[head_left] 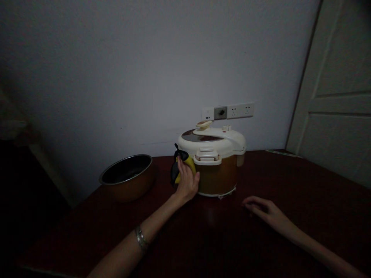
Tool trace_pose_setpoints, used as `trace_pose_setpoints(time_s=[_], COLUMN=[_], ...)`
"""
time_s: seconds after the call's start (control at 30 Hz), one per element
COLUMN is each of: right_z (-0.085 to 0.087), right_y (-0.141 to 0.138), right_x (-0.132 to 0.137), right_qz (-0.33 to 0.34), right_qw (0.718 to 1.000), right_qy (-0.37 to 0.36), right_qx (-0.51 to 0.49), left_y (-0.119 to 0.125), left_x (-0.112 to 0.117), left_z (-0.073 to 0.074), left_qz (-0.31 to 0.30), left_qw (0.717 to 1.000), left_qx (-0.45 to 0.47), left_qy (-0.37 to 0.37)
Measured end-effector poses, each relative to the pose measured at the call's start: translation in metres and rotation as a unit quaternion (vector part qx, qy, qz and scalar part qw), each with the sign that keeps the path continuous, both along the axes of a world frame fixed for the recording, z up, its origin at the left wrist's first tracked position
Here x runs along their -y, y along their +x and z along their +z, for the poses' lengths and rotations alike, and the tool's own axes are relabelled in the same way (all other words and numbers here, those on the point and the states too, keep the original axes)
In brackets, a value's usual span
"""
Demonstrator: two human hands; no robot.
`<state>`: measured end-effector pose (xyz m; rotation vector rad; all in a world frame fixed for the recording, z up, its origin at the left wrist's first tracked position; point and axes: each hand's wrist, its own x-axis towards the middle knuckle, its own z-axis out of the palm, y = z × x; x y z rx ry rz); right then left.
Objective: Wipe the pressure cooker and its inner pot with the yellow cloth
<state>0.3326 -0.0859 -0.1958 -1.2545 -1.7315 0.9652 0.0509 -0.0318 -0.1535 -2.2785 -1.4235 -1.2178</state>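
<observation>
A white-lidded electric pressure cooker (220, 175) with a brownish-gold body stands upright on the dark red table. My left hand (187, 183) is at its left side, fingers stretched over a yellow and black cloth (189, 164) and holding it against or close beside the cooker wall. Part of the cloth is hidden behind the fingers; whether it is a plain rag or a glove I cannot tell. To the right of the cooker, my right hand (265, 210) hovers low over or rests on the table, loosely curled, with nothing visible in it.
Left of the cooker sits a lidless inner pot (131, 189), dark inside with a metal rim. The table (208, 235) reaches back to the wall, where a row of sockets (240, 111) is mounted behind the cooker. A pale door (333, 104) stands at the right.
</observation>
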Motion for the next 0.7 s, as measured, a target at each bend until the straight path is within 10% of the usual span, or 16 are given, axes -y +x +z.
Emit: trace_pose_setpoints(time_s=[0.3, 0.53, 0.7], right_z=[-0.006, -0.008, -0.004], right_y=[0.002, 0.003, 0.003], right_x=[-0.002, -0.003, -0.002], right_qz=[0.012, 0.010, 0.000], right_qw=[1.000, 1.000, 1.000], right_qy=[0.007, 0.016, 0.004], right_qx=[0.011, 0.007, -0.012], left_y=[0.033, 0.006, 0.030], left_x=[0.041, 0.026, 0.013], left_z=[-0.053, -0.001, 0.014], left_qz=[0.043, -0.091, -0.165], left_qw=[0.993, 0.918, 0.897], left_qx=[-0.108, -0.378, -0.396], left_qy=[-0.030, 0.073, 0.103])
